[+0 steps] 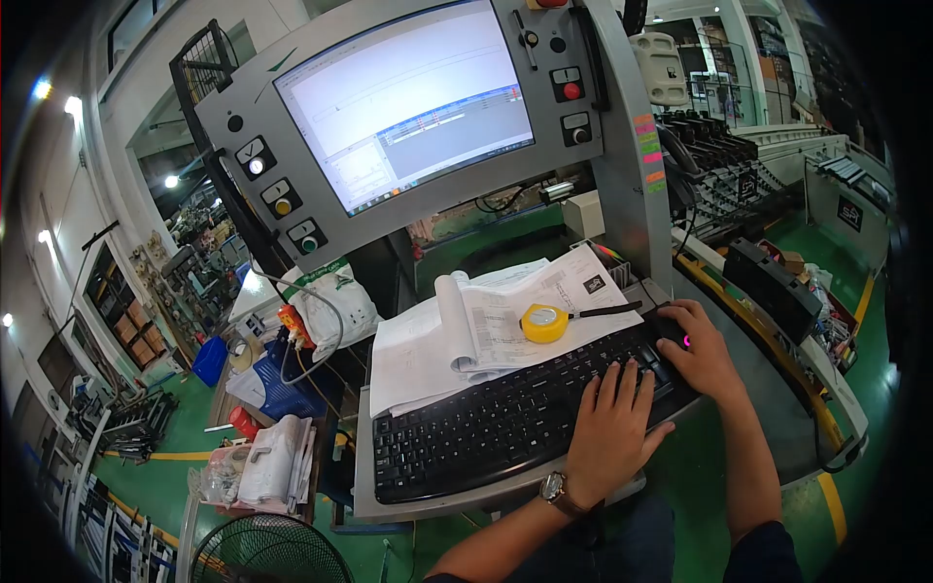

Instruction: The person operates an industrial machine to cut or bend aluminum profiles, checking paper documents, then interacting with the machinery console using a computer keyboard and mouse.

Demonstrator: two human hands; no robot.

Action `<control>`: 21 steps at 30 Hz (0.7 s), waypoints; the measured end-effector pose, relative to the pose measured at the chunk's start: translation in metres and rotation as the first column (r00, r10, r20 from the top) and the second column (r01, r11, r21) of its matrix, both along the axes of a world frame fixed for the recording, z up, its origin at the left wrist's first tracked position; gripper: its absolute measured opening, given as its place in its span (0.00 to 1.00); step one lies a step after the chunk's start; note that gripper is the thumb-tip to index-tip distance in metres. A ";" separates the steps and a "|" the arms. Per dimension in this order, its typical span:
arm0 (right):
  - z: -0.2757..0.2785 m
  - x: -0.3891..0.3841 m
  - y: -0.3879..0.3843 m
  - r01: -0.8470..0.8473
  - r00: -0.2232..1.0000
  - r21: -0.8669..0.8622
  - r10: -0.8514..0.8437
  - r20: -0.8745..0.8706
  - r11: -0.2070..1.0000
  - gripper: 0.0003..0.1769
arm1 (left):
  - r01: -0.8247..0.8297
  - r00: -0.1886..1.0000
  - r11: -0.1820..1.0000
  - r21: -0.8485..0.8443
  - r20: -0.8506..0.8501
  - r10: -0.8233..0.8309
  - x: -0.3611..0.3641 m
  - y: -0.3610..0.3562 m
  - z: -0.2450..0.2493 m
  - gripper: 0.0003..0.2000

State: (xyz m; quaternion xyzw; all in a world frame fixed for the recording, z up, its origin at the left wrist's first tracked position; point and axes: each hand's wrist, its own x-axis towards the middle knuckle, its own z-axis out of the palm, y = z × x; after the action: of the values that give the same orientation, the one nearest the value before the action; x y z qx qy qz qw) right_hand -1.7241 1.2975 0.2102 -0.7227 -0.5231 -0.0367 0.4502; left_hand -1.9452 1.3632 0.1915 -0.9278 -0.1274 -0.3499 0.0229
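Observation:
My left hand (612, 428), with a wristwatch (554, 489) at the wrist, lies over the right part of a black keyboard (476, 432). Its fingers are stretched out onto the keys. To the right, my right hand (702, 352) rests around a black computer mouse (665, 327) that shows a pink light at its side. Behind the keyboard lie printed papers (418, 355), one sheet curled over. On them sit a yellow tape measure (544, 323) and a black pen (607, 309).
A control panel with a lit monitor (418, 107) and several buttons, including a red button (571, 90), stands above the desk. At left are a white bag (335, 301), a blue basket (289, 384) and a fan (270, 552). Machine rails (816, 389) run along the right.

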 end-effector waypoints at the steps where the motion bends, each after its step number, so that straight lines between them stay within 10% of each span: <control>1: 0.001 -0.001 0.000 -0.003 1.000 0.001 0.003 -0.014 1.000 0.31 | 0.001 1.000 1.000 0.000 0.002 -0.001 0.000 0.000 0.000 0.37; 21: -0.009 0.007 0.005 -0.023 0.999 0.047 0.022 0.024 0.999 0.34 | 0.012 1.000 1.000 -0.028 0.012 -0.012 0.000 0.000 -0.001 0.37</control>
State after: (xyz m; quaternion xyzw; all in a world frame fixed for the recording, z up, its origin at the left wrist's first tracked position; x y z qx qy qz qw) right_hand -1.7175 1.3025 0.2015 -0.7055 -0.5353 -0.0526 0.4614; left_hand -1.9453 1.3634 0.1910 -0.9268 -0.1267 -0.3536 0.0071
